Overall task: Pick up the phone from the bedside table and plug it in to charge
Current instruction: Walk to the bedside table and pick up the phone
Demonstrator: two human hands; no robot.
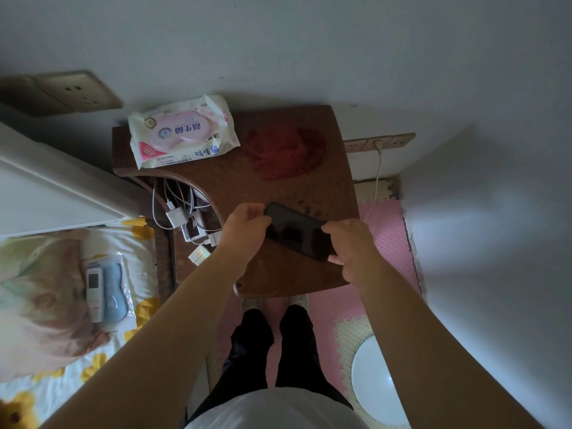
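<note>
Right there, the fingers [335,259] of the right hand [353,243] were curled around the near right end of the black phone [294,230], one fingertip showing under its lower corner. The left hand [244,226] pinched the far left end, thumb and fingers closed on that edge. So both hands gripped the phone, dark screen up, and it sat slantwise over the front half of the brown wooden table [309,187]; whether it was touching the top or just lifted off, I could not tell.

Further back on the table lay a crumpled red cloth [284,151], and at the far left corner a pack of wet wipes [182,131], white and pink. Left of the table's curved cut-out, on a lower level, sat a tangle of white cables and charger plugs [185,212], and a small white box [199,254] just below them.

On the wall to the right, a beige socket strip [379,142] had a white cable [376,178] plugged in, hanging down toward the pink foam floor mat [387,243]. A second socket [77,91] showed on the wall at upper left. On the bed at left, a white remote control [94,292] lay in a clear bag on a floral pillow [40,305].
</note>
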